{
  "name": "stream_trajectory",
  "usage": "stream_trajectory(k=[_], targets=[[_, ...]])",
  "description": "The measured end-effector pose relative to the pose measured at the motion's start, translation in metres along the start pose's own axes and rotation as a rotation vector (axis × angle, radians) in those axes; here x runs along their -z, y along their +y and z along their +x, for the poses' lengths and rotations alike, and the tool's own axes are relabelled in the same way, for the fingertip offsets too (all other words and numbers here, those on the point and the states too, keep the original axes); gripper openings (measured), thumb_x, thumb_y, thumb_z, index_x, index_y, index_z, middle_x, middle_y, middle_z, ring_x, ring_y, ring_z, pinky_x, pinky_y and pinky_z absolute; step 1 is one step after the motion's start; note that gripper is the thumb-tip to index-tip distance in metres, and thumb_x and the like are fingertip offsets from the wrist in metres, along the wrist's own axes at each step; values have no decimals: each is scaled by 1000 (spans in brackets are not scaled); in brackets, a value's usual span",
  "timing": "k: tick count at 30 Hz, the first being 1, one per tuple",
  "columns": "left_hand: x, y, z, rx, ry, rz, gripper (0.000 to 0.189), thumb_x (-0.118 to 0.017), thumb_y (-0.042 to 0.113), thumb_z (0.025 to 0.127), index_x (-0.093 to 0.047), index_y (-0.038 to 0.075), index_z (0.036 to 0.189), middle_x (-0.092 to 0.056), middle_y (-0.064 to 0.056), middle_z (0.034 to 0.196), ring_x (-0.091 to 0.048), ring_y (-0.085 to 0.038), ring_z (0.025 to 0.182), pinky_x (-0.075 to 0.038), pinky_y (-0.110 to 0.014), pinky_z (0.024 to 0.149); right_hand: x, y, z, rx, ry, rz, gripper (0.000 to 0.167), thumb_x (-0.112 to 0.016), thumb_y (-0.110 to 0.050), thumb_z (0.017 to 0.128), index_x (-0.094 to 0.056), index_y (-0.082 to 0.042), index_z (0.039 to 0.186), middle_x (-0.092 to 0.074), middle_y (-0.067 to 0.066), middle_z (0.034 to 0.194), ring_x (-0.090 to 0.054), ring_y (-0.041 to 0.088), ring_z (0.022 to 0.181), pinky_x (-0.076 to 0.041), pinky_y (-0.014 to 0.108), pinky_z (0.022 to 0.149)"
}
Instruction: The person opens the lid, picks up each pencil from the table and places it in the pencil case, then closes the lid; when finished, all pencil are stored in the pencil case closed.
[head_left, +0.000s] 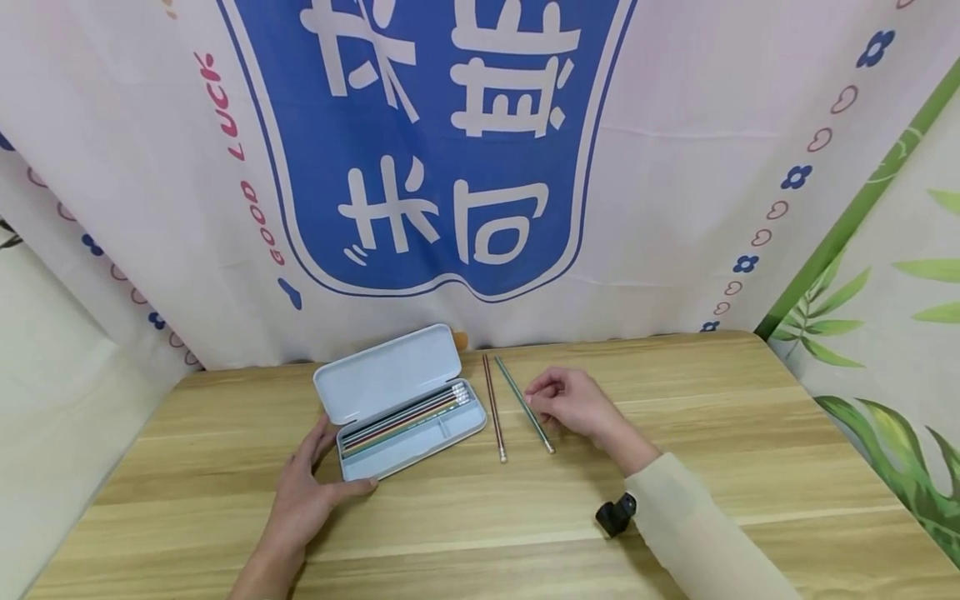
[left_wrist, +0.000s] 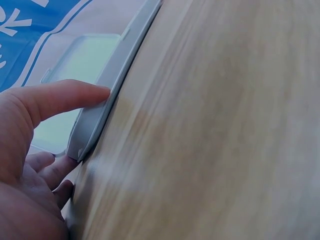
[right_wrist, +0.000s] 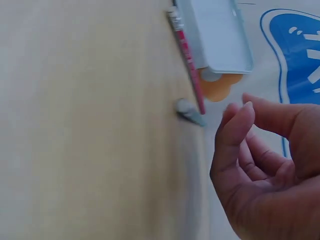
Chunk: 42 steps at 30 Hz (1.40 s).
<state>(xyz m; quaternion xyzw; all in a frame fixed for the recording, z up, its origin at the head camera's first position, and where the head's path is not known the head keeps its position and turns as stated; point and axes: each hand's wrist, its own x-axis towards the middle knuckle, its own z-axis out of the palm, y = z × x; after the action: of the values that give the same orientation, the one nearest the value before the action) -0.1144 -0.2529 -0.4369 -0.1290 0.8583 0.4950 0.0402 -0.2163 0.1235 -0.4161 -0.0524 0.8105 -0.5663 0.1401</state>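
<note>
A light blue pencil case (head_left: 405, 458) lies with its lid (head_left: 390, 373) raised, holding several pencils (head_left: 408, 421) side by side. My left hand (head_left: 300, 496) grips its left end, thumb along the front wall and fingers round the far side. To the right of the case, a dark red pencil (head_left: 493, 408) and a green pencil (head_left: 525, 406) lie on the table, eraser ends toward me. Close beside the green pencil is my right hand (head_left: 573, 404). In the right wrist view its fingers are bent, thumb and index tips near each other with nothing between them.
The wood-grain table (head_left: 480, 533) ends at a printed white and blue cloth (head_left: 675, 208) hanging behind it. A small black device (head_left: 617, 514) sits by the right sleeve (head_left: 682, 508). An orange patch (head_left: 461, 340) shows behind the lid.
</note>
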Motion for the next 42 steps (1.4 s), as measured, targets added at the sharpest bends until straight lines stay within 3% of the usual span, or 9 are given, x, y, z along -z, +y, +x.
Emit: stream_trajectory(k=[15,21,31,38,42], targets=[[-1,2,-2,-3,2,-5,136,-98,23,75,-6,23,176,-37,-13,175,-1,-44,168,-1,-70,134,0,11,-2,-64,-15,-7,27,-83,-13,93,-71,-1,115,-70,7,91,-66,17,74,-55,27,62],[-1,2,-1,-4,4,-10,136,-98,22,76,-6,22,176,-37,-12,175,-3,-43,168,-3,-69,134,0,10,-2,-29,-12,-159,26,-88,-12,87,-72,-4,106,-69,5,84,-63,16,65,-54,27,57],[0,1,-2,-6,5,-6,136,-98,23,76,-5,22,176,-37,-14,175,-2,-42,169,0,-69,134,-1,5,-12,-20,24,-376,16,-86,-15,88,-72,-10,83,-69,2,72,-63,13,60,-51,25,58],[0,1,-2,-12,-1,-7,136,-97,23,76,-5,23,176,-37,-15,175,-3,-41,169,0,-69,134,0,4,-15,-26,32,-448,11,-80,-16,88,-72,-12,80,-69,0,71,-63,12,59,-49,24,57],[0,1,-2,-14,0,0,136,-97,22,76,-5,21,176,-37,-15,175,-3,-40,169,2,-67,135,3,5,-16,-44,36,-418,8,-76,-17,87,-74,-11,83,-71,1,73,-62,13,60,-49,24,56]])
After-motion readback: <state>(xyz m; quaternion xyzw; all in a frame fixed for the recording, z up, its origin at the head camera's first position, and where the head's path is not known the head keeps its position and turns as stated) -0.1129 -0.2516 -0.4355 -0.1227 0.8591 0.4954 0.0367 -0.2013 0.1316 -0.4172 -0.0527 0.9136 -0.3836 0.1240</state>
